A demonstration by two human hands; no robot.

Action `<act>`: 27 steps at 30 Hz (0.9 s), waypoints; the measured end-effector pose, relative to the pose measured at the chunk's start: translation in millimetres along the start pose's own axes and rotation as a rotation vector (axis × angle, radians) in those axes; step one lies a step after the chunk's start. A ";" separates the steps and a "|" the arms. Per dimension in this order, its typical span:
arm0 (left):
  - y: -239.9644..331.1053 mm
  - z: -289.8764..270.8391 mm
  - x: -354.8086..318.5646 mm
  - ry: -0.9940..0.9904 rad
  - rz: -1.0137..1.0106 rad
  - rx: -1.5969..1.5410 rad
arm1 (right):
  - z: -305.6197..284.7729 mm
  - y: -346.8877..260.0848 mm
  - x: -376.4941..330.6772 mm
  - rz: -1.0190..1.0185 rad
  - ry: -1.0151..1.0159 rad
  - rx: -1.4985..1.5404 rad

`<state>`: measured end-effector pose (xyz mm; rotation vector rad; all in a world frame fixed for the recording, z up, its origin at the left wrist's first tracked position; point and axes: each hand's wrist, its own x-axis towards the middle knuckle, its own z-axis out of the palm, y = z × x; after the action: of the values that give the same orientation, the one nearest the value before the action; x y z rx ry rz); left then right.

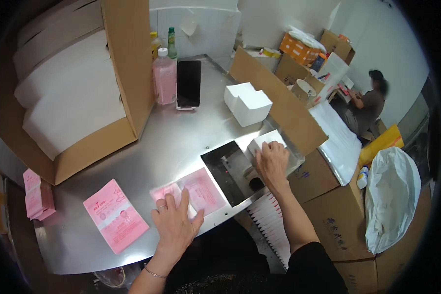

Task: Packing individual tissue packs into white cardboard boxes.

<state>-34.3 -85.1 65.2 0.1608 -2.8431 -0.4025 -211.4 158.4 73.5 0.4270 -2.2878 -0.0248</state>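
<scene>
My left hand [175, 220] rests with spread fingers on a pink printed plastic bag [208, 190] and the white piece beside it. The bag lies flat at the left edge of a rectangular opening [225, 174] in the steel table. What the fingertips press on is partly covered. My right hand [273, 164] curls over a stack of white paper tissues [265, 140] on the right side of that opening, fingers bent on its top and near side. Farther back stand more white tissue stacks [248, 104].
A pile of flat pink bags [115, 215] and a bundle of pink packets [38, 196] lie left. An open carton [95, 147] holds white stacks. A phone [188, 84] stands beside a pink bottle [164, 78]. Cartons [335, 220] line the right; a person [370, 103] sits beyond.
</scene>
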 end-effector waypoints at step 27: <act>-8.4 -31.0 -2.4 -0.136 0.219 -0.255 | 16.6 -116.9 -26.7 -0.243 -0.493 0.508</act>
<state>-22.9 -100.7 91.0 -0.2340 -2.8643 -0.7445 -171.9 54.6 25.4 1.0588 -2.7011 0.3744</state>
